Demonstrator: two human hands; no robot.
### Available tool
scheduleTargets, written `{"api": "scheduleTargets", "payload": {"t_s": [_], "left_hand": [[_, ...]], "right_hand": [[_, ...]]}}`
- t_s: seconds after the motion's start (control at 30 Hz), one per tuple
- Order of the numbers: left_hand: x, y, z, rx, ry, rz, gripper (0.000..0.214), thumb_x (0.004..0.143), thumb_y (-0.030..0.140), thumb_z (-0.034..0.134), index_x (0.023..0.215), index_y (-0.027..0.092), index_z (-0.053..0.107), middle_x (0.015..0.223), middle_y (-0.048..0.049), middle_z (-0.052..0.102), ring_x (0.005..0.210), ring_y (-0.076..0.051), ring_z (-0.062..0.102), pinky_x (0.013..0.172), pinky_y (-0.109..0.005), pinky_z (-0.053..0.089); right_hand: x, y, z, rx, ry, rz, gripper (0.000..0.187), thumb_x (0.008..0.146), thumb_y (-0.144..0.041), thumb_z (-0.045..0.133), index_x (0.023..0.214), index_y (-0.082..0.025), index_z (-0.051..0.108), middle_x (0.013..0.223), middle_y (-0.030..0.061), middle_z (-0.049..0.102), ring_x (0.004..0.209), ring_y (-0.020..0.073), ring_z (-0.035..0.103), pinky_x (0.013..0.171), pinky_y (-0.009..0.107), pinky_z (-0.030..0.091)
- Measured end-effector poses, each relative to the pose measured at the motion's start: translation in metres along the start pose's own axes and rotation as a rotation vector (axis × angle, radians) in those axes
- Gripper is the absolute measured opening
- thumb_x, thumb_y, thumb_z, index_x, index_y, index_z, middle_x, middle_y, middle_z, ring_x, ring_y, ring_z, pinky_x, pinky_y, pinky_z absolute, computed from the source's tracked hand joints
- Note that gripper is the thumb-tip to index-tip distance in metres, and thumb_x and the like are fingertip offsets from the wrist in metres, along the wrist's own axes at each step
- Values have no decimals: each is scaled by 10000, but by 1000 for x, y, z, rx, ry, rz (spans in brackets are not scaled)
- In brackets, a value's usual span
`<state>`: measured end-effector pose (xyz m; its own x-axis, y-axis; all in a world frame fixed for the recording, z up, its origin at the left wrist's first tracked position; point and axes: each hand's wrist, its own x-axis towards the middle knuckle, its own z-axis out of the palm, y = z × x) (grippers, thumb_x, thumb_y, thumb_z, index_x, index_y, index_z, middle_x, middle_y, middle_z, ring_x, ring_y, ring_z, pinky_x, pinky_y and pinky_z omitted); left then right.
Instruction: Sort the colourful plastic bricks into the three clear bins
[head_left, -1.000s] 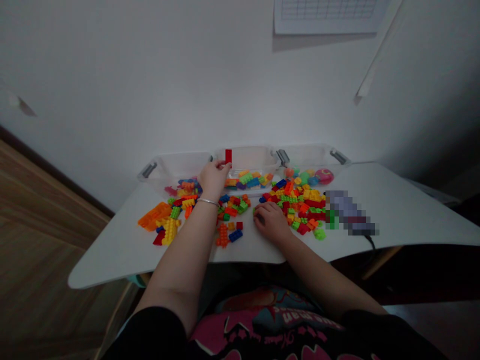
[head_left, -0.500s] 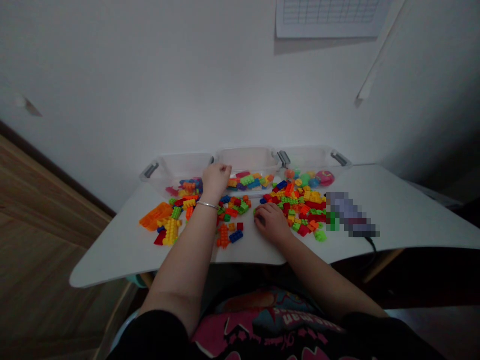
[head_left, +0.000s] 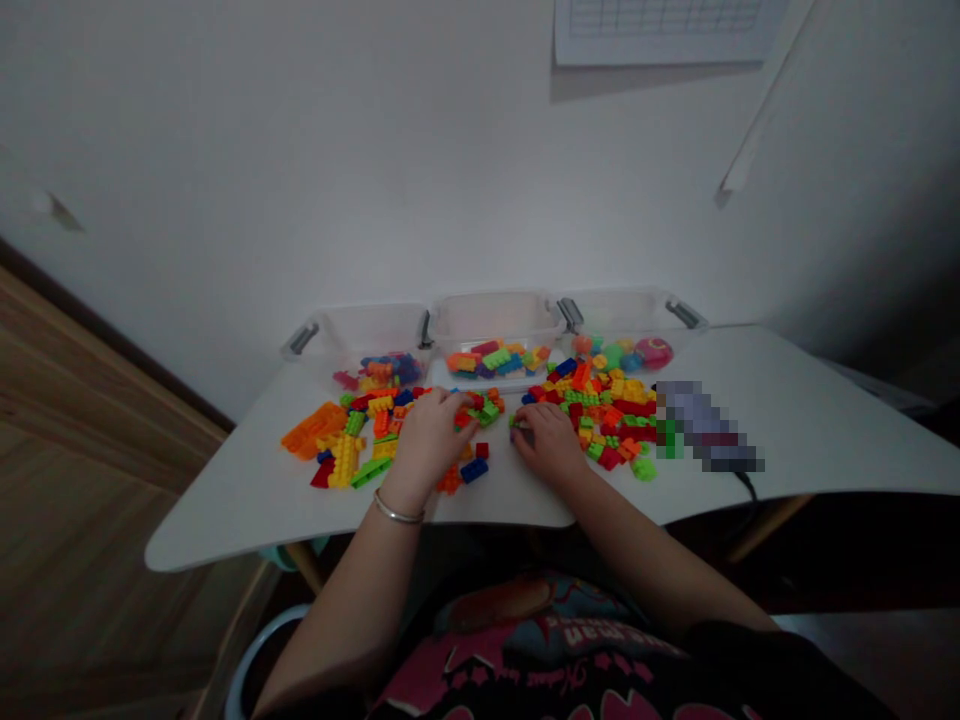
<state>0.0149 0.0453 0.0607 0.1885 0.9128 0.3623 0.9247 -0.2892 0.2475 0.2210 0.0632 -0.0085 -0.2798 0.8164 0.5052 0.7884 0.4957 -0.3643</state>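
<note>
Head view: our left hand [head_left: 429, 438] curls over bricks [head_left: 480, 410], grip unclear; our right hand [head_left: 550, 445] pinches a green brick [head_left: 517, 423], which a slack pinch could drop.

I've got three plastic bins [head_left: 495, 318] side by side along the far edge of the table [head_left: 810, 420], bricks inside each. Loose bricks [head_left: 592, 410] lie in front of the bins in two main spreads, with a narrower scatter between them. The left hand [head_left: 427, 440] is over that middle scatter, the right hand [head_left: 550, 445] at the near edge of the right spread — and just right of that spread sits a blurred-out object [head_left: 701, 425], with the wall [head_left: 375, 150] behind everything.
</note>
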Motion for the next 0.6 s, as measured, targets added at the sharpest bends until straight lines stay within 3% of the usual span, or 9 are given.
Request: {"api": "scheduleTargets", "payload": {"t_s": [0.1, 0.17, 0.37, 0.6], "left_hand": [[-14, 5, 1, 29, -315, 17, 315, 809, 360, 692, 1100, 241, 688, 1055, -72, 651, 994, -253, 634, 877, -364, 511], [-19, 9, 3, 39, -408, 16, 355, 792, 342, 714, 1131, 245, 676, 1082, -72, 660, 991, -251, 642, 869, -354, 510], [-23, 20, 10, 148, -381, 6, 326, 807, 235, 680, 1132, 219, 666, 1107, -97, 670, 1030, -264, 635, 871, -360, 509], [-19, 22, 18, 163, -355, -28, 291, 854, 229, 617, 1143, 217, 654, 1088, -92, 664, 1007, -245, 640, 823, -337, 518]], "right_hand": [[0, -1, -1, -3, -2, -10, 116, 849, -225, 583, 954, -189, 617, 983, 92, 668, 1004, 269, 570, 926, 387, 452], [-1, -1, -1, -2, -1, -7, 131, 836, -214, 581, 961, -194, 611, 982, 91, 666, 1000, 271, 570, 926, 390, 450], [0, -1, 1, -9, -12, 10, 150, 808, -201, 580, 954, -197, 609, 996, 98, 671, 1019, 282, 568, 929, 414, 450], [-1, 1, 3, 2, -10, 1, 133, 815, -204, 579, 941, -197, 621, 1019, 99, 680, 1020, 272, 573, 935, 407, 450]]}}
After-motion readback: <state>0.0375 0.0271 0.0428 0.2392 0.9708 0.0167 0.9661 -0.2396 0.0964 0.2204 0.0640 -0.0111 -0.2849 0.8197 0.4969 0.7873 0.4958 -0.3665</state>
